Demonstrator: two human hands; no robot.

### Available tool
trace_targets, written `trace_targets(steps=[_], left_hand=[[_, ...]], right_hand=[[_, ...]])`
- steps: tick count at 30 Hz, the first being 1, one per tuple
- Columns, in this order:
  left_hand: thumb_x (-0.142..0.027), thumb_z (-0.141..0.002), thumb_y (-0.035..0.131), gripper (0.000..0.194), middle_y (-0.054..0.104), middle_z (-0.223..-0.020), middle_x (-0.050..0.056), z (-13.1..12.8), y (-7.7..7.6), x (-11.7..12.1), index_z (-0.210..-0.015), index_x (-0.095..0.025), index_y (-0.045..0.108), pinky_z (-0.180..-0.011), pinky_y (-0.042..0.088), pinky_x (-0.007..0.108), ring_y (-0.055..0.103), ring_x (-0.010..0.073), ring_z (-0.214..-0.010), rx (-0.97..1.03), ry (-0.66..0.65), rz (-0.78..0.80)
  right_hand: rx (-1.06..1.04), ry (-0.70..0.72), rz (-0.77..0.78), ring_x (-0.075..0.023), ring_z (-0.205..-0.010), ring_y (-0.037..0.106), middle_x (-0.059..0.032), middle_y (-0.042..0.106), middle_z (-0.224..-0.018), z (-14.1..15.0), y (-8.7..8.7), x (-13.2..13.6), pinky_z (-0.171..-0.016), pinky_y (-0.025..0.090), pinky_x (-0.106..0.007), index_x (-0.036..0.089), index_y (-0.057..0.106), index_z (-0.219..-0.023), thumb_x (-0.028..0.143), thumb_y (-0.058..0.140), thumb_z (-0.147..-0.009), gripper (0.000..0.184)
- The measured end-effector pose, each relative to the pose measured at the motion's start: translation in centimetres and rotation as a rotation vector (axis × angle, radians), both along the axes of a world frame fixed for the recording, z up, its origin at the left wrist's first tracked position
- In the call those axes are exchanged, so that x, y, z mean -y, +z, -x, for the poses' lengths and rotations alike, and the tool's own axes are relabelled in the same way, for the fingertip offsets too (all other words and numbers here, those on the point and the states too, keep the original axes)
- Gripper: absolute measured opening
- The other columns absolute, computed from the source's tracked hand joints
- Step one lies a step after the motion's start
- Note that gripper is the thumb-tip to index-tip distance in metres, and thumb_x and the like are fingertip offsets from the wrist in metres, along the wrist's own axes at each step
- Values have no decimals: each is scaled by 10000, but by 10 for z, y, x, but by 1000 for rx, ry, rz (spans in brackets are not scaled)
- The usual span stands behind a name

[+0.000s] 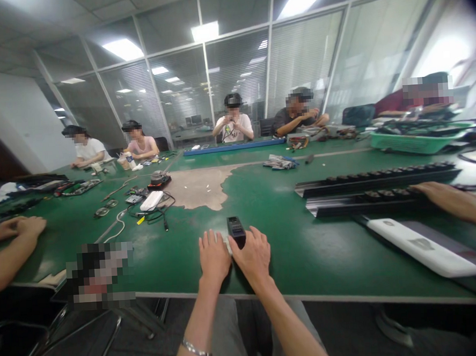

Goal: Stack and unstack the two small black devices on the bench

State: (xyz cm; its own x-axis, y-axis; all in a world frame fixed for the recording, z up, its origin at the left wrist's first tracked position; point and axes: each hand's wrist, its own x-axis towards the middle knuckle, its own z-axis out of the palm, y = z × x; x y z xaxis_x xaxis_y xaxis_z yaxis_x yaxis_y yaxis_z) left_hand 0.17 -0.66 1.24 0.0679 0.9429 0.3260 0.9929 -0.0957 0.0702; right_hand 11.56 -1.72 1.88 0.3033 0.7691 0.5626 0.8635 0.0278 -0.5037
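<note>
My left hand [215,256] lies palm down on the green table [179,267] near its front edge, fingers stretched forward. Just beside it, my right hand [254,256] has its thumb and index finger around a small black box-shaped device [236,229]. Slots or sockets show on the device's upper face, while its lower part is hidden by the hand. Between the two hands a small pale thing shows, too small to name.
Black metal channels [356,203] and a long white device [422,246] lie on the right, where another person's hand [449,200] rests. Cables and a white adapter [152,201] lie left of centre. A green basket [417,141] stands at back right. Several people sit around the table.
</note>
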Motion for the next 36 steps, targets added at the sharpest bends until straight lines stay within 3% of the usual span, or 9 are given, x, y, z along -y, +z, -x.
trace_targets(steps=[6, 10, 16, 21, 30, 36], left_hand=[[-294, -971, 324, 477, 454, -1474, 152, -1, 1, -1, -1389, -148, 501, -1146, 262, 513, 361, 317, -1389, 2, 1, 3], [-282, -966, 331, 472, 457, -1472, 149, -1, -1, -3, -1382, -148, 510, -1148, 260, 513, 354, 314, -1393, 5, 6, -8], [-292, -965, 334, 473, 460, -1470, 148, 0, -3, -3, -1377, -145, 515, -1144, 265, 521, 372, 312, -1382, 14, -6, -18], [-300, -971, 321, 477, 461, -1469, 149, 0, -1, -3, -1379, -145, 514, -1146, 262, 523, 375, 307, -1380, 23, -6, -7], [-341, -945, 331, 514, 408, -1519, 83, 0, 10, 1, -1430, -219, 453, -1167, 190, 545, 293, 298, -1424, 70, -41, 103], [-569, -836, 488, 685, 317, -1567, 87, 2, 14, 5, -1439, -248, 431, -1166, 119, 588, 199, 343, -1455, 75, -103, 179]], right_hand=[[-115, 70, -135, -291, -1119, 529, -185, 609, -1199, -5, 22, -6, -950, 401, -428, 133, 641, -1029, 519, 560, -852, 432], [-140, 82, -242, -268, -1104, 537, -166, 627, -1135, -28, 31, -10, -977, 398, -408, 128, 632, -1050, 525, 557, -866, 444], [-34, -39, -195, -297, -1084, 529, -184, 626, -1093, -78, 1, -12, -969, 375, -441, 111, 655, -1015, 568, 557, -855, 494], [17, -82, -101, -317, -1061, 509, -198, 612, -1112, -93, -23, -10, -907, 386, -443, 123, 685, -1014, 622, 554, -830, 547], [108, -32, -44, -355, -1132, 466, -241, 590, -1110, -88, -29, -1, -979, 325, -488, 63, 647, -1043, 663, 536, -803, 655], [65, -19, -93, -364, -1158, 450, -261, 545, -1224, -87, -28, -1, -969, 328, -491, 33, 517, -1268, 700, 495, -803, 813]])
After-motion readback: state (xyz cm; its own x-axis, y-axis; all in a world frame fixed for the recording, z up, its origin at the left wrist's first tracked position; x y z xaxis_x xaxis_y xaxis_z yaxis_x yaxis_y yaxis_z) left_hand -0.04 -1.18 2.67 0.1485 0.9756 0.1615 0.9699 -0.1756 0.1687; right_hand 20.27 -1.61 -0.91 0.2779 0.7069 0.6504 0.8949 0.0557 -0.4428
